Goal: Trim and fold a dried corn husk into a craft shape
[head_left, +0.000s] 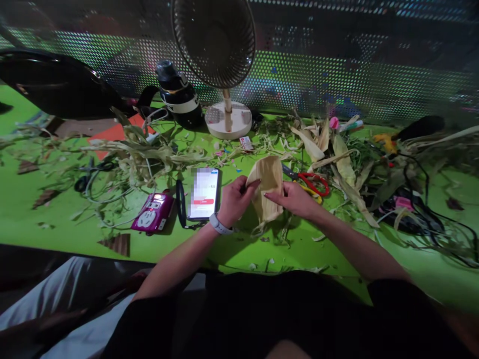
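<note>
Both my hands hold a pale, dry corn husk (268, 172) above the green table (239, 252). At its left edge, my left hand (236, 199) pinches the husk between thumb and fingers. My right hand (294, 198) grips the right side, its thumb across the front and its fingers mostly hidden behind. Just beyond my right hand lie scissors with red handles (316, 183), and a yellow handle shows beneath them. A phone (204, 194) with a lit screen rests left of my left hand.
A fan on a round white base (229, 122) stands behind, beside a dark bottle (180, 99). A purple power strip (153, 213) sits left of the phone. Husk scraps (346, 159) and black cables (415, 209) spread on the right. A person's pale trousers (71, 299) show at lower left.
</note>
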Demonstrator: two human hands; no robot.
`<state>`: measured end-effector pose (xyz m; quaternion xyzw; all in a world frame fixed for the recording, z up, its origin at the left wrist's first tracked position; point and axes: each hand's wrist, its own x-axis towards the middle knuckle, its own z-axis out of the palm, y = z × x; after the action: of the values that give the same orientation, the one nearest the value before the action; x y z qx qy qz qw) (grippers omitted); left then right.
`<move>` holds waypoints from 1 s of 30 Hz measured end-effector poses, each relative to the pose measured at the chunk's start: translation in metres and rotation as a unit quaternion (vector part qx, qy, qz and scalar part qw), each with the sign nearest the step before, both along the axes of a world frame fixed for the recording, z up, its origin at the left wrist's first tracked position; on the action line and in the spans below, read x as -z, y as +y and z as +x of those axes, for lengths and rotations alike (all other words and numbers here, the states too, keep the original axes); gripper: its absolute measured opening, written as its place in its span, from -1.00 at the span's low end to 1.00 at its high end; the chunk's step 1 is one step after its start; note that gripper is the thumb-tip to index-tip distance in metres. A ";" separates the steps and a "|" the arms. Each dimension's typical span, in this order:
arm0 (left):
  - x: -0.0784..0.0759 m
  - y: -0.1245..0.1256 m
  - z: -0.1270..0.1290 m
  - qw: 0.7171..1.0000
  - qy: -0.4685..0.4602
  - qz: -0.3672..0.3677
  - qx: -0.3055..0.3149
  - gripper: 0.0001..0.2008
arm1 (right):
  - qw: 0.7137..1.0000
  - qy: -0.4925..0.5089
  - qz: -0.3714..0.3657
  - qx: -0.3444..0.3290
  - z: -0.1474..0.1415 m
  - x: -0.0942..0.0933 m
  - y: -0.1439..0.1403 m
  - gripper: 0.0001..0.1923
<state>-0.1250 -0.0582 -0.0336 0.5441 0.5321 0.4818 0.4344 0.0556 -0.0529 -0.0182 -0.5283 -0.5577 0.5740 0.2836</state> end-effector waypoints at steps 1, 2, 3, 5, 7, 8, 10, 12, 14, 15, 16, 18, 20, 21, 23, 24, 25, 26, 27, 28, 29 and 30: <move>-0.002 0.001 -0.001 1.000 -0.014 -0.009 0.005 -0.74 | 1.000 0.009 -0.007 -0.007 0.001 0.001 0.000 -0.57; -0.004 0.002 -0.002 0.999 -0.034 -0.024 0.013 -0.75 | 1.000 0.019 -0.018 -0.014 0.004 0.003 0.001 -0.58; -0.006 0.004 -0.003 0.997 -0.058 -0.044 0.023 -0.76 | 0.999 0.030 -0.028 -0.018 0.007 0.003 0.003 -0.59; -0.008 0.007 -0.004 0.991 -0.103 -0.079 0.038 -0.75 | 0.998 0.045 -0.040 -0.023 0.014 0.002 0.008 -0.61; -0.007 0.009 -0.004 0.985 -0.134 -0.097 0.050 -0.73 | 0.997 0.046 -0.047 -0.032 0.019 -0.002 0.011 -0.63; -0.006 0.009 -0.003 0.983 -0.143 -0.101 0.058 -0.72 | 0.997 0.042 -0.050 -0.042 0.021 -0.004 0.012 -0.64; -0.002 0.007 -0.001 0.980 -0.145 -0.110 0.082 -0.71 | 0.996 0.029 -0.046 -0.067 0.021 -0.007 0.012 -0.65; 0.004 0.005 0.002 0.974 -0.139 -0.126 0.123 -0.69 | 0.997 0.010 -0.032 -0.070 0.018 -0.007 0.010 -0.65; 0.008 0.004 0.002 0.968 -0.134 -0.137 0.164 -0.68 | 0.999 -0.006 -0.023 -0.039 0.013 -0.004 0.008 -0.67; 0.009 0.004 0.001 0.966 -0.129 -0.137 0.179 -0.68 | 0.999 -0.012 -0.022 -0.020 0.012 -0.002 0.007 -0.69; 0.009 0.005 -0.001 0.965 -0.120 -0.137 0.191 -0.69 | 1.000 -0.015 -0.021 -0.004 0.011 0.000 0.007 -0.70; 0.007 0.009 -0.007 0.967 -0.093 -0.136 0.196 -0.75 | 0.999 -0.014 -0.010 0.030 0.011 0.004 0.008 -0.72; 0.003 0.012 -0.012 0.968 -0.076 -0.147 0.188 -0.82 | 0.998 -0.016 0.001 0.065 0.013 0.004 0.009 -0.72; 0.001 0.014 -0.014 0.969 -0.072 -0.151 0.180 -0.84 | 0.997 -0.018 0.004 0.079 0.014 0.003 0.010 -0.72; -0.002 0.014 -0.014 0.970 -0.095 -0.158 0.159 -0.83 | 0.995 -0.030 0.004 0.099 0.014 0.000 0.009 -0.71; -0.003 0.013 -0.012 0.968 -0.115 -0.163 0.151 -0.79 | 0.994 -0.038 0.001 0.103 0.014 -0.002 0.008 -0.71; -0.003 0.011 -0.010 0.965 -0.137 -0.169 0.148 -0.74 | 0.994 -0.042 0.001 0.105 0.013 -0.003 0.007 -0.71; -0.002 0.009 -0.007 0.960 -0.157 -0.177 0.153 -0.69 | 0.993 -0.043 0.001 0.107 0.012 -0.004 0.006 -0.71; -0.001 0.007 -0.004 0.954 -0.170 -0.186 0.161 -0.64 | 0.994 -0.040 -0.001 0.106 0.010 -0.003 0.005 -0.70; 0.000 0.005 -0.002 0.949 -0.175 -0.193 0.177 -0.61 | 0.994 -0.032 -0.006 0.101 0.009 -0.002 0.004 -0.69; 0.001 0.004 0.000 0.946 -0.181 -0.197 0.185 -0.60 | 0.995 -0.016 -0.011 0.093 0.009 -0.001 0.004 -0.67; 0.001 0.003 0.001 0.942 -0.186 -0.205 0.190 -0.60 | 0.996 0.003 -0.017 0.085 0.008 0.001 0.004 -0.66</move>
<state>-0.1240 -0.0553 -0.0345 0.4349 0.4156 0.3631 0.7115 0.0641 -0.0488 -0.0192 -0.5765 -0.5001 0.5588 0.3243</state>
